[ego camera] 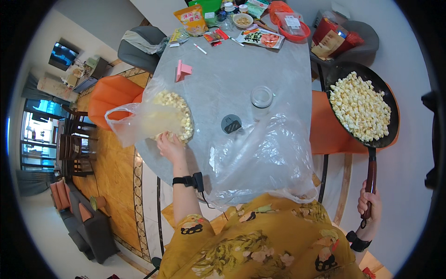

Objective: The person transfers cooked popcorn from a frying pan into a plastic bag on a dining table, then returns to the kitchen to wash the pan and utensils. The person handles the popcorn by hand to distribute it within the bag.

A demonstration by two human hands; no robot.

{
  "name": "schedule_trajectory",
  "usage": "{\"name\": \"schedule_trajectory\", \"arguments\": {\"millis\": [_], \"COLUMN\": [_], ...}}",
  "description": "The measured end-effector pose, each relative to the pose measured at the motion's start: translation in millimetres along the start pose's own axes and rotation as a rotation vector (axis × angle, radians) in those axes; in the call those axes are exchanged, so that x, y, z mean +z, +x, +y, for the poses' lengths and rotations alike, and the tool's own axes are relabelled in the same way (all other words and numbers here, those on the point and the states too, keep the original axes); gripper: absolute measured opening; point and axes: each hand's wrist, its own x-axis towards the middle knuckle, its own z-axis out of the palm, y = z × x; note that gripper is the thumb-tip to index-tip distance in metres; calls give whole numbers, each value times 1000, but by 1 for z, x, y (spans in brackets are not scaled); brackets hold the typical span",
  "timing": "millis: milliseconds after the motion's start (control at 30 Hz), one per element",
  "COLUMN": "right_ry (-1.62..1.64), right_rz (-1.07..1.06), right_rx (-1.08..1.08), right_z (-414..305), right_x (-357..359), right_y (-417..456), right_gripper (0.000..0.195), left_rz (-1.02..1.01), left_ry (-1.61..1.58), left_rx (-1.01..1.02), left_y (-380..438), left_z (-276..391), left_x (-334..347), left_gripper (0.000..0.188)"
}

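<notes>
My right hand grips the brown handle of a black frying pan, which is held out at the right, over an orange chair, and filled with popcorn. My left hand is at the near edge of a clear plastic bag lying at the table's left side; popcorn shows in or under it. The fingertips touch the bag or the popcorn; their exact hold cannot be told. A large clear plastic bag lies crumpled on the table in front of my body.
On the grey table are a glass jar, a dark round coaster and a pink plastic holder. Snack packets, a small bowl and a red basket crowd its far end. Orange chairs flank the table.
</notes>
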Motion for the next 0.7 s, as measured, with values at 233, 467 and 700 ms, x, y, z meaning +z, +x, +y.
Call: {"name": "schedule_trajectory", "arguments": {"millis": [233, 467, 700], "right_ry": [-1, 52, 104], "right_rz": [-12, -23, 10], "right_rx": [45, 59, 73], "right_z": [-14, -23, -22], "right_x": [-3, -15, -22], "right_y": [-10, -16, -1], "right_gripper": [34, 33, 34], "left_rz": [-801, -783, -611], "left_ry": [-814, -1054, -1090], "left_rx": [263, 93, 120], "left_y": [-41, -38, 12], "left_z": [180, 266, 290], "left_x": [0, 30, 57], "left_gripper": [103, 87, 63]}}
